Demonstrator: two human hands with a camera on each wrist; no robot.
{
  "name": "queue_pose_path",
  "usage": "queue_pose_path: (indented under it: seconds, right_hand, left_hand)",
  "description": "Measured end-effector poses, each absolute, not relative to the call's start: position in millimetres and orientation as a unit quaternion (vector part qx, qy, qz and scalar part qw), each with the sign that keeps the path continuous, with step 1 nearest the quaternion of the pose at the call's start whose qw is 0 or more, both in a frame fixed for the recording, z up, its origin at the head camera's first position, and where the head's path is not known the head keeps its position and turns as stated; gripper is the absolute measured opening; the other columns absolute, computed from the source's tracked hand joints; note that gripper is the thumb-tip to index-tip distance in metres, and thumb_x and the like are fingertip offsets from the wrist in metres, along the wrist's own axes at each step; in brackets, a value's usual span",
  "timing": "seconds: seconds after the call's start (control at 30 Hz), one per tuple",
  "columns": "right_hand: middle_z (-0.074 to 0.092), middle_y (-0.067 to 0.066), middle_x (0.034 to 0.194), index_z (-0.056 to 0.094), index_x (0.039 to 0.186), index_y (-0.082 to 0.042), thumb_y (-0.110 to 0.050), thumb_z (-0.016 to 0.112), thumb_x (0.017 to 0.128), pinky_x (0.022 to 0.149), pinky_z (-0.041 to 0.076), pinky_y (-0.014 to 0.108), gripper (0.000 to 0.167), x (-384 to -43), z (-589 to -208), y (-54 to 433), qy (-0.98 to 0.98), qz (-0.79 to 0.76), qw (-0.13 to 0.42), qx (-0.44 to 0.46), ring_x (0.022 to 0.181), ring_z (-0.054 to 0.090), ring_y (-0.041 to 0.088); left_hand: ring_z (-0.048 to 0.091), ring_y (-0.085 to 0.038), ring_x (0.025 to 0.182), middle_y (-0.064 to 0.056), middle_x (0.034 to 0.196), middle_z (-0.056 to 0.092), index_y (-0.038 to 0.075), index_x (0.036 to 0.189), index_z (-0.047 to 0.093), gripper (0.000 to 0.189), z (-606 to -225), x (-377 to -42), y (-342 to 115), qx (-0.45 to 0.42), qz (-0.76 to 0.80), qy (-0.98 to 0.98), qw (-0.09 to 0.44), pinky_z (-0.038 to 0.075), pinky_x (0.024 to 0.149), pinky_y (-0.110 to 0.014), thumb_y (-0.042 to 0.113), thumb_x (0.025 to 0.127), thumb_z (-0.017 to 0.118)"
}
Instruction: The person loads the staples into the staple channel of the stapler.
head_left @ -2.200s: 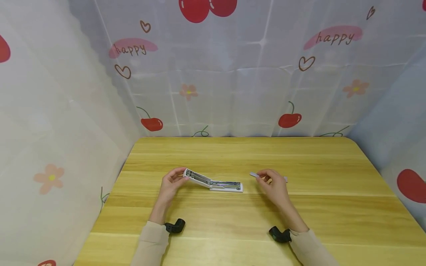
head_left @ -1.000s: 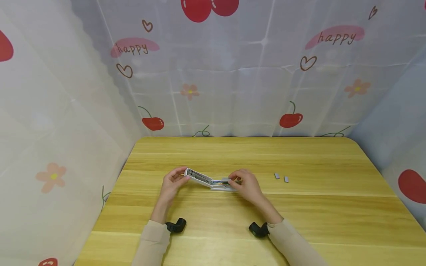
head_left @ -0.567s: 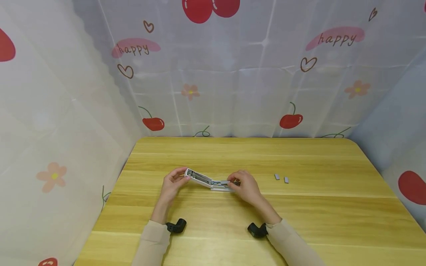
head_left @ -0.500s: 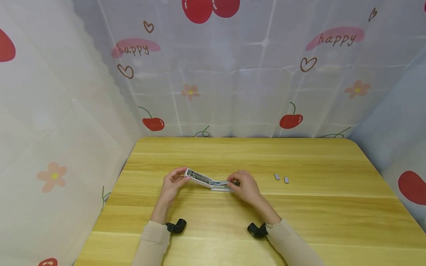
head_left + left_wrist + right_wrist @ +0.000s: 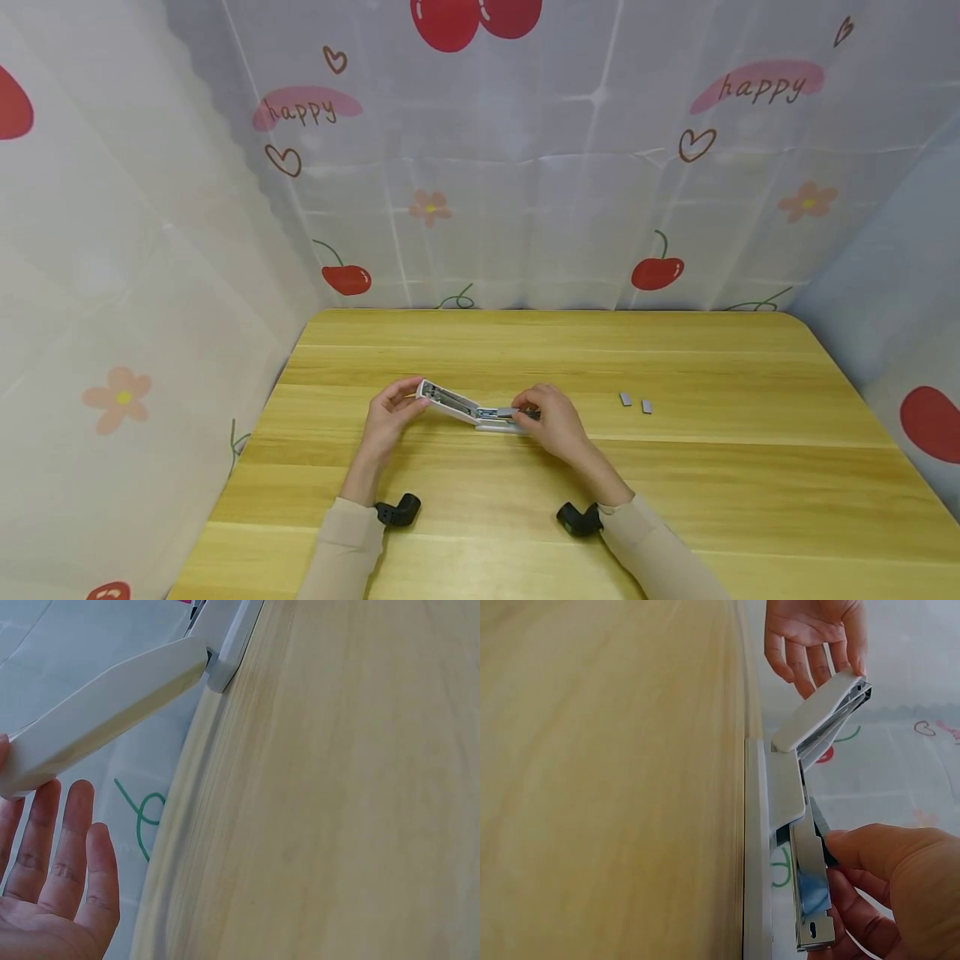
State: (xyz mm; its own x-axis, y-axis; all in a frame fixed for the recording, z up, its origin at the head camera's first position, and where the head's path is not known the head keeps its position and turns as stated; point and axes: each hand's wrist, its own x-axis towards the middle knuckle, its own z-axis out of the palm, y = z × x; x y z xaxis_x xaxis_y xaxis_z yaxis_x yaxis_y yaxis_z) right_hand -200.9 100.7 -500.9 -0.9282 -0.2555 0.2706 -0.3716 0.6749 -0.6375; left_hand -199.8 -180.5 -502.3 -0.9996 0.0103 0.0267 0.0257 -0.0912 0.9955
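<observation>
Pale cloth backdrop printed with red cherries, orange flowers and brown "happy" lettering point(image 5: 525, 217) across the upper half of the frame, with yellow wood-grain tabletop point(image 5: 720, 350) below. Unfolded just below the frame's centre: a long white stapler with a metal inner channel point(image 5: 450, 403), lower part along the tabletop, upper part tilted up toward the left. At that raised end, the bare left hand point(image 5: 386, 421), gripping between thumb and fingertips. Well apart from it, on the right of the stapler, the bare right hand point(image 5: 557, 425), pinching a flat grey strip of staples point(image 5: 506, 412) at the channel.

Looks like the loading step. Cannot tell, even from the right wrist view, whether seated in the channel or only held against it. Probably calls next for lining up the strip, pressing it down level and releasing without snapping it, while holding the upper part clear.

Right of centre on the wood, two short grey strips point(image 5: 647, 407), near each other but not touching. Rising from the bottom edge, beige sleeves point(image 5: 663, 542) with black wrist cameras point(image 5: 579, 519).
</observation>
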Motion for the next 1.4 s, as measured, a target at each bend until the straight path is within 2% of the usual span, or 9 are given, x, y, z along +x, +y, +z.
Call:
queue_pose_path:
  seconds: [0.57,1.17,1.4]
  right_hand:
    - [0.063,-0.002,0.085,0.075,0.089,-0.011,-0.014,0.077,0.083,0.070,0.046,0.031,0.007,-199.8,-495.4,94.3,-0.918,0.346,0.067,0.182,0.079,0.053,0.013]
    - [0.062,-0.003,0.087,0.074,0.089,-0.013,-0.015,0.076,0.084,0.071,0.050,0.031,0.006,-200.1,-493.5,96.4,-0.914,0.353,0.064,0.190,0.080,0.057,0.012]
    - [0.062,-0.003,0.087,0.074,0.090,-0.012,-0.014,0.076,0.084,0.072,0.050,0.030,0.007,-202.4,-495.9,98.0,-0.911,0.358,0.064,0.194,0.080,0.057,0.011]
  left_hand:
    - [0.065,-0.007,0.091,0.003,0.106,0.064,-0.012,0.128,0.054,0.042,-501.7,-198.8,-179.9,-0.005,-0.746,-0.666,0.001,0.055,0.080,-0.020,-0.008,0.087,0.065]
    - [0.065,-0.009,0.092,0.001,0.107,0.064,-0.011,0.128,0.054,0.043,-502.5,-199.1,-179.7,0.000,-0.749,-0.663,-0.001,0.056,0.080,-0.021,-0.006,0.087,0.067]
    - [0.065,-0.010,0.093,0.003,0.107,0.064,-0.011,0.128,0.054,0.044,-501.8,-199.2,-179.9,-0.003,-0.751,-0.661,-0.001,0.056,0.080,-0.021,-0.005,0.087,0.067]
